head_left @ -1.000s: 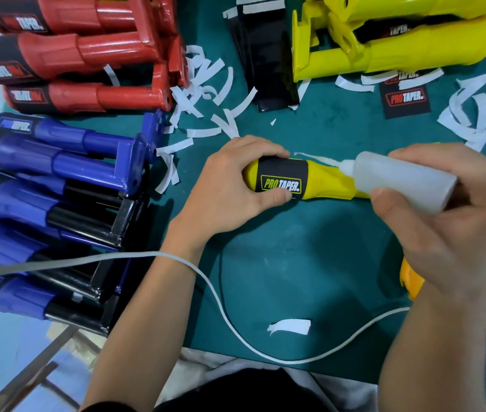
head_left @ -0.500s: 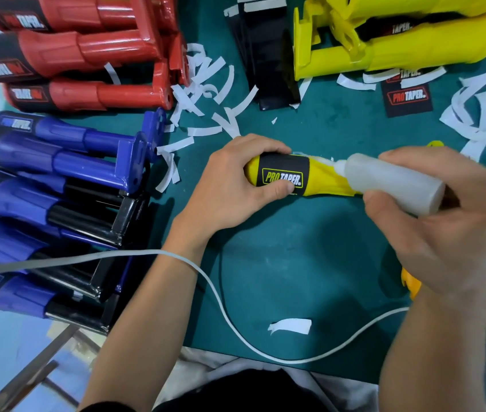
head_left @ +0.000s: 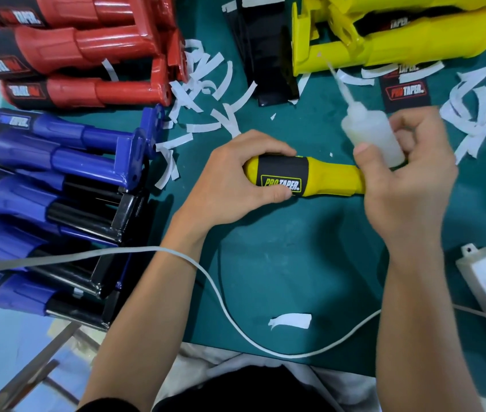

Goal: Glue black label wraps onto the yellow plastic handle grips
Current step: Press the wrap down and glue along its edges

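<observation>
Yellow handle grip [head_left: 334,179] is lying sideways mid green desk [head_left: 295,248], with the black label wrap [head_left: 283,171] round its left end. Left hand [head_left: 236,185] is curled over that wrapped end, thumb by the logo. Right hand [head_left: 408,179] grasps the glue bottle [head_left: 369,135] above the grip's other end, nozzle pointing up and away. It's pretty blurry, so I can't tell if the bottle touches the grip. Red grips [head_left: 87,46] and blue grips [head_left: 57,156] are stacked on the left, with white paper strips [head_left: 206,78] scattered nearby.
</observation>
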{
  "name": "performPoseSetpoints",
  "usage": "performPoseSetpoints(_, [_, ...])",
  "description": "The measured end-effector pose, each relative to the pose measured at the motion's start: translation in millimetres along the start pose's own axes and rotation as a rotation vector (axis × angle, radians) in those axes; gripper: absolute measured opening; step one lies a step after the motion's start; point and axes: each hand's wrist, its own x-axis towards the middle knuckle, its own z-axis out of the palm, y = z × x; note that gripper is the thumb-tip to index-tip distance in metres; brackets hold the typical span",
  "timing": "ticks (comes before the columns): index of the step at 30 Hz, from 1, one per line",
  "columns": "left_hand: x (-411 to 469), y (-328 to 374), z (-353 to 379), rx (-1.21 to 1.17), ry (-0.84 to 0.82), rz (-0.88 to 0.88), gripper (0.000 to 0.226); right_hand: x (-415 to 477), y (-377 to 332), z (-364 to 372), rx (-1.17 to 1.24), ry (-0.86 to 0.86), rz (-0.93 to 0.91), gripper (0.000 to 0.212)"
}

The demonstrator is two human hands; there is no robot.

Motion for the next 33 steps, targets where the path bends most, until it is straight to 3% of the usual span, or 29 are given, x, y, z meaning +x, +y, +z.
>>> performPoseSetpoints(9, [-1.6, -1.0, 2.8, 0.059, 0.056, 0.085, 0.046, 8.6, 5.1, 14.5, -0.283, -0.113, -0.024, 0.036])
performPoseSetpoints(15, [-1.2, -3.3, 2.9, 0.036, 0.041, 0.08, 0.045, 3.7, 3.1, -1.7, -0.344, -0.129, 0.026, 0.023])
performPoseSetpoints(18, [-0.3, -3.1, 3.1, 0.035, 0.042, 0.089, 0.045, -5.2, -8.7, -2.1, -0.32, 0.045, 0.079, 0.037])
performPoseSetpoints(21, [-0.5, -3.3, 2.4, 0.036, 0.049, 0.093, 0.044, -16.0, -21.5, -6.1, -0.359, 0.283, -0.027, 0.015])
performPoseSetpoints(22, [-0.6, -3.6, 2.4, 0.033, 0.052, 0.093, 0.044, -18.7, -23.3, -7.3, -0.344, 0.269, -0.071, 0.007])
performPoseSetpoints(24, [-0.8, -3.9, 2.9, 0.023, 0.058, 0.092, 0.045, -22.3, -24.3, -7.0, -0.258, 0.053, -0.172, 0.004])
performPoseSetpoints(27, [-0.7, -4.4, 3.0, 0.011, 0.069, 0.085, 0.048, -26.0, -22.7, 0.8, -0.266, -0.316, -0.211, 0.035])
performPoseSetpoints(33, [-0.6, -4.6, 3.0, -0.038, 0.09, 0.07, 0.05, -28.6, -20.7, 10.7, -0.362, -0.335, -0.229, 0.032])
